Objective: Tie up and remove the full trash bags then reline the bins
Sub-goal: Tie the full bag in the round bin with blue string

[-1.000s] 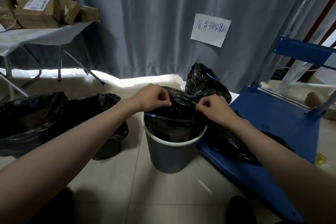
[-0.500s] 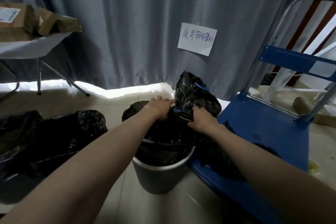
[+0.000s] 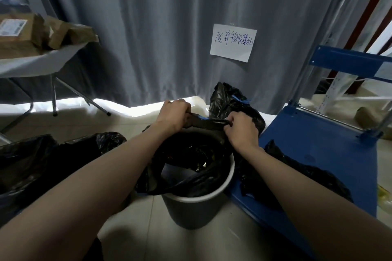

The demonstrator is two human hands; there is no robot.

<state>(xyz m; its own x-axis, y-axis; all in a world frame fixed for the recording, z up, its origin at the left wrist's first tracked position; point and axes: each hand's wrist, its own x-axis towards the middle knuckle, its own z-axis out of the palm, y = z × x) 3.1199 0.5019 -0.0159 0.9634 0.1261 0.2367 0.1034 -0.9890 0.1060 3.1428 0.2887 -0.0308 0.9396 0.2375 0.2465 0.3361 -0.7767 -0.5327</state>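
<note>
One tied bag (blue tie at its neck) already rests on the blue cart. In the grey bin, the full bag is untied, its far edge gripped by left hand and right hand; removal and relining remain.

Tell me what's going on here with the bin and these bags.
A person is closing up the black trash bag that sits in the grey bin. The left hand and right hand each grip the bag's gathered top edge, stretched taut between them above the bin. The bag is not yet tied or lifted out. A tied black bag sits behind, by the blue cart.
</note>
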